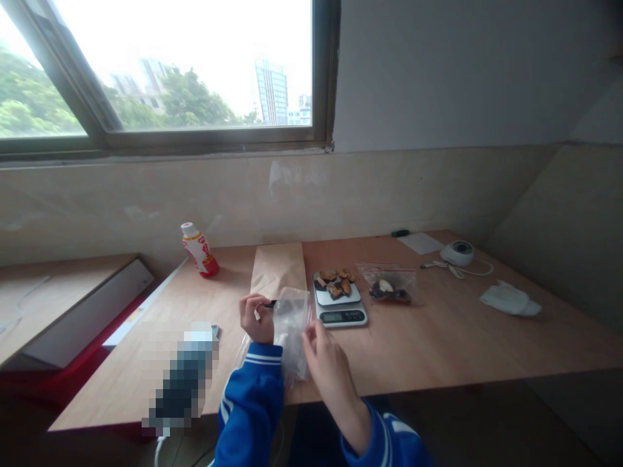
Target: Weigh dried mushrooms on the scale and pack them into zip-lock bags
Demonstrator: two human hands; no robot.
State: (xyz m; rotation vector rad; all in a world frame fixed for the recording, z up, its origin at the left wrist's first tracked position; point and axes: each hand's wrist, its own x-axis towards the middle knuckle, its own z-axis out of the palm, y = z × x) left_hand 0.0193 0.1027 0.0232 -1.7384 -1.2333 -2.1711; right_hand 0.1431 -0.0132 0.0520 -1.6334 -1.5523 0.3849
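Note:
In front of me lies a clear plastic zip bag [292,337]. My right hand [331,363] pinches its right edge between thumb and fingers. My left hand [257,318] is curled at the bag's upper left, closed on a thin black pen-like thing [270,303] whose tip points toward the bag. Just beyond my right hand stands a kitchen scale [343,316], with several brown dried pieces [335,283] on its platform. A flat brown paper bag [278,266] lies behind the clear bag.
Right of the scale lies a zip bag with dark contents [389,288]. Farther right are a white dome camera [457,253] with its cable, a paper sheet [421,243] and a crumpled white bag [510,299]. A red-and-white bottle [200,251] stands at the back left. A pixelated object [182,373] lies front left.

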